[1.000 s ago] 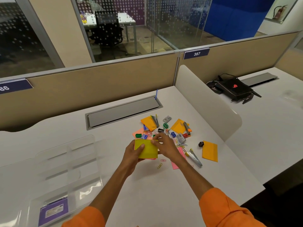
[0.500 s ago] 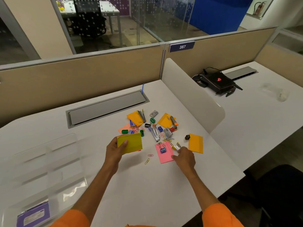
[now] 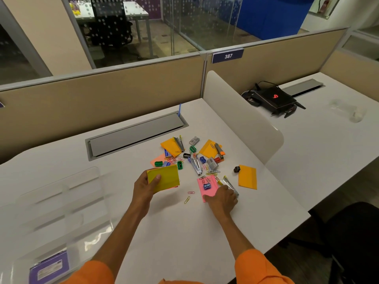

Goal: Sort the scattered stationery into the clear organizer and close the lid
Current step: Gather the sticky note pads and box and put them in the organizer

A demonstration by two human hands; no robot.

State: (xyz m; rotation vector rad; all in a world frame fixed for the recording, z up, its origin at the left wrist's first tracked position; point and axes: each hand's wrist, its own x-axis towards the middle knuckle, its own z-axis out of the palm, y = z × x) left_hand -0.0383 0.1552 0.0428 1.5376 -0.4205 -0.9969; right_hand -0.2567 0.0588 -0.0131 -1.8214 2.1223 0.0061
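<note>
My left hand grips a yellow sticky-note pad just above the desk, left of the pile. My right hand lies on the lower right corner of a pink note, its fingers against a yellow and silver stapler; whether it grips either is hidden. A blue sharpener sits on the pink note. Scattered stationery, with orange notes, clips, staplers and sharpeners, lies beyond. The clear organizer stands open at the left, a purple label inside.
An orange note and a black sharpener lie to the right. Two loose paper clips lie between my hands. A white divider bounds the desk on the right. A grey cable tray sits behind, a black router beyond.
My right hand let go of the yellow pad and moved right to the pink note and stapler. My left hand keeps the pad and has shifted slightly left.
</note>
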